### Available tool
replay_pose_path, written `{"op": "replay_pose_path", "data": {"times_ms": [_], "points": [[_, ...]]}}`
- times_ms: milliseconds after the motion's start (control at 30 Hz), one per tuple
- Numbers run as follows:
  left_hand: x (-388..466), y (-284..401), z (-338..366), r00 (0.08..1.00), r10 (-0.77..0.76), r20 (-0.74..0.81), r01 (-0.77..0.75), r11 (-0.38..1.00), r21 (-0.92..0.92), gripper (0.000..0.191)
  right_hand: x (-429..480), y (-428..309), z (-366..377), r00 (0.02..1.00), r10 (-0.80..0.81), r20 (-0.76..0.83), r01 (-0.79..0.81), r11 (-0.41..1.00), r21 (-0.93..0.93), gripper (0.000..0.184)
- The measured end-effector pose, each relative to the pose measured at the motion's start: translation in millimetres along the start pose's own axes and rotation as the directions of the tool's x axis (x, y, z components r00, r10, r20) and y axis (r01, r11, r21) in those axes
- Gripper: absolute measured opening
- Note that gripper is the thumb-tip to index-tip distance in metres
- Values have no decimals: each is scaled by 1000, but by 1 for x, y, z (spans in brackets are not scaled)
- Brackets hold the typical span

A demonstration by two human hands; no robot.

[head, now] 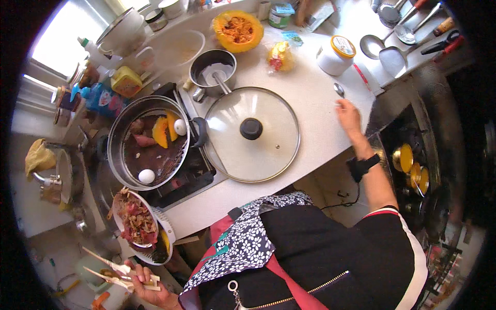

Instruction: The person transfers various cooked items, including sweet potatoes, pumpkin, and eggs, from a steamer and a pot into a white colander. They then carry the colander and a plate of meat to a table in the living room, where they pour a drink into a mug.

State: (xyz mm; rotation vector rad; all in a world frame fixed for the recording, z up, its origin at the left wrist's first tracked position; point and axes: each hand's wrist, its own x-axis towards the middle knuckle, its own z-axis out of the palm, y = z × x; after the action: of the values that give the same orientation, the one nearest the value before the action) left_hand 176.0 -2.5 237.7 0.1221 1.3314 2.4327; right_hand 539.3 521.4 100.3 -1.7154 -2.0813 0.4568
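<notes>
My left hand (149, 285), low at the left, is closed around pale wooden chopsticks (110, 276), which look broken or wrapped at the middle. Above it, a white bowl of food scraps (135, 217) rests on a white basket. My right hand (347, 116) is over the counter's right part, its fingertips at the handle end of a small metal spoon (338, 90); whether it grips the spoon cannot be told. Between the hands lies a glass lid (232, 155) with a black knob. Left of the lid, a wide steel pot (116, 170) holds eggs, pumpkin slices and reddish root pieces.
A small saucepan (193, 73) with a ladle stands behind the lid. Beyond are a cut pumpkin (217, 27), a bagged yellow item (281, 57) and a white jar (335, 60). Metal utensils (391, 58) lie at upper right. A gas stove (193, 186) is under the pot.
</notes>
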Motion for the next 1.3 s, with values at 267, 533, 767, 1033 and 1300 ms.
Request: {"op": "replay_pose_path", "data": {"times_ms": [267, 533, 767, 1033, 1300], "points": [[0, 11, -3, 998, 65, 17, -63, 994, -91, 41, 33, 74, 3, 990, 131, 59, -84, 861, -501, 29], [-22, 10, -62, 939, -40, -342, 13, 997, -82, 49, 56, 139, 17, 981, -107, 164, 180, 822, -541, 22], [-36, -14, -118, 862, -90, -499, -33, 972, -232, 23, 44, 68, 19, 999, 20, 31, -11, 966, -260, 27], [-10, -48, -119, 828, 23, -560, 3, 999, 45, 29, -110, -165, 37, 462, -862, 206, 753, 505, 422, 30], [1, -58, -129, 774, 78, -628, 107, 962, 252, 39, -214, -330, 57, -118, -975, 188, 869, -10, 494, 33]]}}
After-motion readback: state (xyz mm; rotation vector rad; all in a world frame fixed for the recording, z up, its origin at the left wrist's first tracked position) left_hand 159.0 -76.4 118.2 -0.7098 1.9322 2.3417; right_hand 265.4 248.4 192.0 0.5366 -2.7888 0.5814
